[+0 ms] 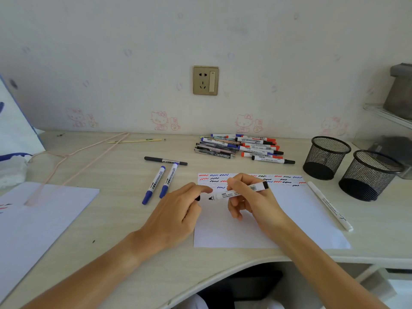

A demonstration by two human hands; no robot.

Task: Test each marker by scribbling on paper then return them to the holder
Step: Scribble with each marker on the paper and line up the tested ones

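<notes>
right hand [249,197] gripping uncapped black marker [238,191] over paper [301,210] | left hand [180,210] pinching its cap [197,198] | risk: bare tip smudges fingers, cap rolls off desk's front edge

Both bare forearms reach in from the lower edge, the left from about 7 o'clock, the right from about 5 o'clock, converging toward the centre. The left hand [178,210] lies palm down, fingers curled, pinching a small black cap [197,198] at its fingertips. The right hand [249,197] grips a marker [238,192] between thumb and fingers, its uncapped tip pointing toward 9 o'clock at the left hand.
</notes>
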